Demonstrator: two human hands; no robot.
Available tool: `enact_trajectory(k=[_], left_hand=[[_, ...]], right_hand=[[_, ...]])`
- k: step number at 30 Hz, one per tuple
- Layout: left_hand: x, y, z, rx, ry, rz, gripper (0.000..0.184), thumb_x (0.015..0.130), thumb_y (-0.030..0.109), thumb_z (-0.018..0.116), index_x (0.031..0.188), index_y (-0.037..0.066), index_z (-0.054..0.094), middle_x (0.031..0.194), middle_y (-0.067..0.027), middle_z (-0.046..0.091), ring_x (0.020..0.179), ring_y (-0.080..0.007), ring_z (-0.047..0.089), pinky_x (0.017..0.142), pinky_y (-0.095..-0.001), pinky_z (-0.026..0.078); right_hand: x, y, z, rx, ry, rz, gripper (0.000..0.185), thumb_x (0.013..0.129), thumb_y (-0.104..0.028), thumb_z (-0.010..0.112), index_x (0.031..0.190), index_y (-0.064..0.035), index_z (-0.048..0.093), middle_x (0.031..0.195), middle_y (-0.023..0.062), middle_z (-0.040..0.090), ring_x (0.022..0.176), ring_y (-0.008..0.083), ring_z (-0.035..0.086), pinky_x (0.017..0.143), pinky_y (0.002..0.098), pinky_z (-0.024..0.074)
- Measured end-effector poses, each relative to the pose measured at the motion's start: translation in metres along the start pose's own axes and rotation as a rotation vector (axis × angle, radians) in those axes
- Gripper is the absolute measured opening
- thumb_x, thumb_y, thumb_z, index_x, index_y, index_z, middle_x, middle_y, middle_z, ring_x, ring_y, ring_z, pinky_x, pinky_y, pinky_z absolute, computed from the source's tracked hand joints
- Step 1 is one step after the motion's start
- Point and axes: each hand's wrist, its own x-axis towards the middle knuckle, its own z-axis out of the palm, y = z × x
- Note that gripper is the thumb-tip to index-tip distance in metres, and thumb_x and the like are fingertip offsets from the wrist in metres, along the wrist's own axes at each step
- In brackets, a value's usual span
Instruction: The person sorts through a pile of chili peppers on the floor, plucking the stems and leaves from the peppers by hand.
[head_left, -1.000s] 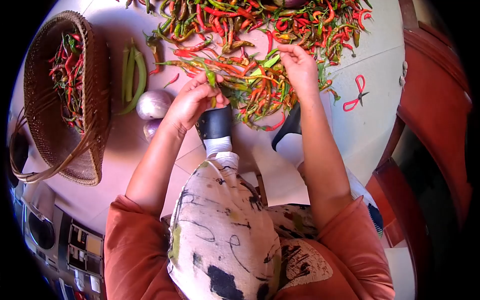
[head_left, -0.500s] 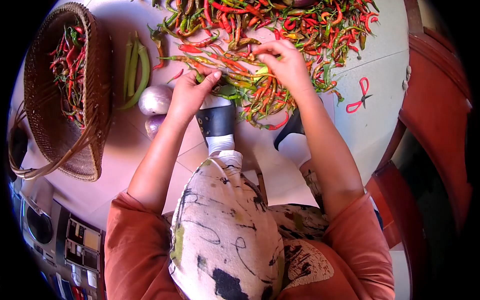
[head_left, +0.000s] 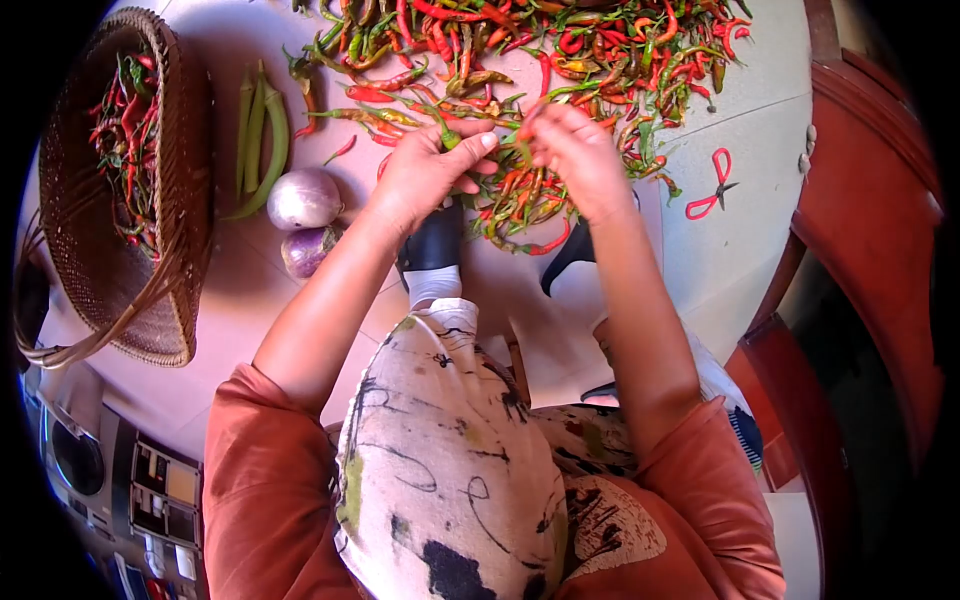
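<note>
Between the thumb and fingers of my left hand is a green chili pepper, its tip pointing away from me. My right hand, close by on the right, pinches a red chili pepper; its fingertips are a little blurred. Below and between the hands lies a small heap of red and green chili peppers on the floor by my shoes. Beyond them spreads a larger pile of chili peppers, mostly red, some green or browned.
At left stands a wicker basket with a handle and some red chilies inside. Beside it lie long green ridged pods and two purple-white round vegetables. Red-handled scissors rest on the floor at right, near reddish wooden furniture.
My left hand has moved right, toward the right hand, with the green chili pepper. My right hand has come down slightly and now has a red chili pepper in its fingers.
</note>
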Motion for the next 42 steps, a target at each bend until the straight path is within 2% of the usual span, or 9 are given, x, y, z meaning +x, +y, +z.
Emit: enact_trajectory(k=[5,8,12,18,24,28,32,34,42], left_hand=[[-0.004,-0.016,-0.005,-0.216,-0.1,-0.052,0.029,0.091,0.021,0.059,0.113,0.002,0.059,0.086,-0.0056,0.065,0.068,-0.0086,0.06,0.054,-0.0196,0.047],[-0.01,-0.027,-0.017,-0.185,-0.081,-0.113,0.02,0.092,0.021,0.057,0.103,0.004,0.06,0.082,-0.0055,0.064,0.067,-0.0101,0.06,0.054,-0.0204,0.047],[-0.016,-0.027,-0.017,-0.187,-0.06,-0.112,0.018,0.091,0.024,0.059,0.088,0.006,0.055,0.079,-0.0034,0.062,0.067,-0.011,0.06,0.055,-0.0212,0.047],[-0.016,-0.022,-0.01,-0.103,-0.083,-0.116,0.021,0.089,0.028,0.061,0.088,0.007,0.055,0.074,-0.0017,0.06,0.065,-0.0094,0.059,0.054,-0.0211,0.046],[-0.016,-0.024,-0.012,-0.088,-0.073,-0.101,0.02,0.09,0.028,0.06,0.088,0.008,0.056,0.072,-0.0004,0.06,0.063,-0.0086,0.058,0.053,-0.0212,0.045],[-0.017,-0.025,-0.011,-0.087,-0.057,-0.1,0.019,0.089,0.025,0.062,0.087,0.008,0.056,0.069,0.0013,0.058,0.059,-0.0059,0.055,0.05,-0.0193,0.042],[-0.018,-0.027,-0.008,-0.097,-0.052,-0.103,0.02,0.088,0.027,0.062,0.086,0.008,0.056,0.069,0.0015,0.059,0.059,-0.0057,0.055,0.05,-0.0192,0.041],[-0.016,-0.026,-0.007,-0.078,-0.047,-0.097,0.019,0.09,0.027,0.06,0.086,0.008,0.056,0.071,0.0004,0.059,0.061,-0.007,0.056,0.052,-0.02,0.042],[-0.019,-0.023,-0.006,-0.047,-0.022,-0.09,0.019,0.091,0.027,0.058,0.085,0.008,0.056,0.072,-0.0001,0.059,0.062,-0.008,0.056,0.053,-0.0207,0.041]], right_hand=[[-0.025,0.02,0.04,-0.213,0.003,-0.032,0.031,0.087,-0.006,0.059,0.118,-0.0001,0.058,0.088,0.0043,0.066,0.074,0.0092,0.062,0.07,0.0233,0.0499],[-0.031,0.024,0.009,-0.301,0.415,-0.151,0.018,0.087,-0.007,0.059,0.102,0.0004,0.064,0.085,0.0042,0.065,0.067,0.0086,0.06,0.063,0.0221,0.0488],[-0.029,0.032,-0.036,-0.605,0.59,-0.267,0.017,0.085,-0.009,0.063,0.101,-0.0028,0.065,0.081,-0.0009,0.062,0.064,0.0037,0.053,0.061,0.0182,0.0444],[-0.02,0.04,-0.005,-1.141,0.497,-0.375,0.019,0.075,-0.02,0.07,0.09,-0.0107,0.063,0.086,0.0095,0.06,0.077,0.0281,0.06,0.068,0.0376,0.0486],[-0.05,0.067,0.012,-1.197,0.291,-0.491,0.013,0.076,-0.018,0.069,0.086,-0.0116,0.065,0.087,0.0072,0.06,0.076,0.0271,0.06,0.068,0.0365,0.0488],[-0.037,0.067,-0.011,-0.367,0.505,-0.12,0.021,0.087,-0.021,0.062,0.098,-0.0032,0.066,0.083,0.0054,0.065,0.069,0.0094,0.057,0.067,0.024,0.0464],[-0.023,0.054,-0.022,-1.037,0.529,-0.081,0.025,0.084,-0.021,0.063,0.105,-0.0088,0.065,0.086,0.0059,0.066,0.071,0.0155,0.062,0.066,0.0271,0.0477],[-0.02,0.055,-0.013,-1.269,0.652,-0.343,0.024,0.079,-0.021,0.064,0.102,-0.0143,0.066,0.093,0.0084,0.063,0.084,0.0283,0.062,0.071,0.0369,0.0502],[-0.011,0.059,0.003,-1.17,0.641,-0.246,0.03,0.078,-0.025,0.066,0.104,-0.0119,0.057,0.096,0.011,0.06,0.087,0.0321,0.06,0.073,0.0421,0.05]])
